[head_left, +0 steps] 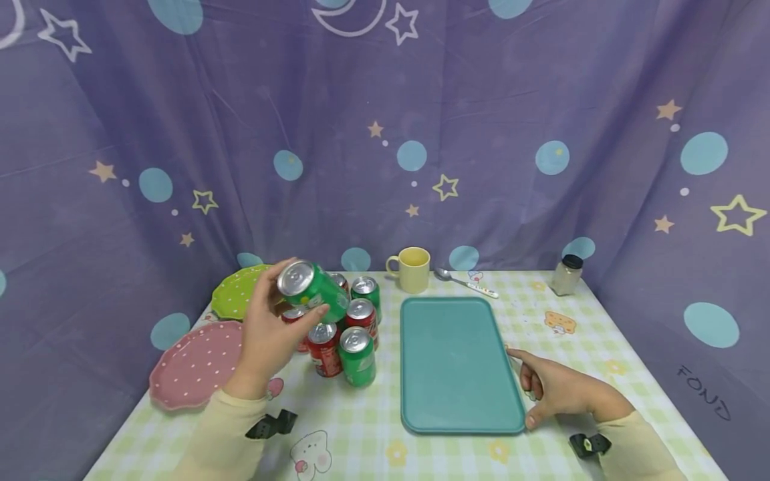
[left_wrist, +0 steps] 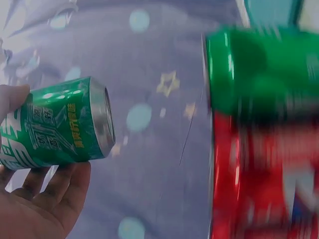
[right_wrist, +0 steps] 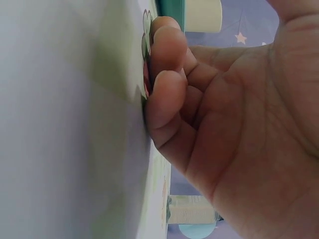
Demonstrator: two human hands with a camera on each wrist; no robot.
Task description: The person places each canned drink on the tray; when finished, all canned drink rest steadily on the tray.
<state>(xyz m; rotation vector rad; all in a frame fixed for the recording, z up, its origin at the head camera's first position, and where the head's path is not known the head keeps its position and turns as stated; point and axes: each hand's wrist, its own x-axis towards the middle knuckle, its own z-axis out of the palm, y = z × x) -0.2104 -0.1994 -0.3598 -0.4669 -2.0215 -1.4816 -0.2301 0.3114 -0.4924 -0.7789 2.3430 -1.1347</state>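
In the head view my left hand (head_left: pixel 269 334) grips a green soda can (head_left: pixel 321 294), tilted and raised over a cluster of cans. The left wrist view shows the held can (left_wrist: pixel 55 124) between thumb and fingers, its metal end pointing right. Below it stand red cans (head_left: pixel 325 354) and green cans (head_left: pixel 357 364), upright and close together. My right hand (head_left: pixel 568 389) rests at the right edge of a teal tray (head_left: pixel 460 367), with thumb and index fingertips right at its rim. In the right wrist view the other fingers (right_wrist: pixel 167 99) lie bent on the tablecloth.
Left of the cans lie a pink dotted plate (head_left: pixel 195 367) and a green plate (head_left: pixel 237 294). Behind the tray stand a yellow mug (head_left: pixel 414 270) and a spoon (head_left: pixel 466 283). A small black-lidded jar (head_left: pixel 567 276) is at the back right, near the curtain (head_left: pixel 481 120).
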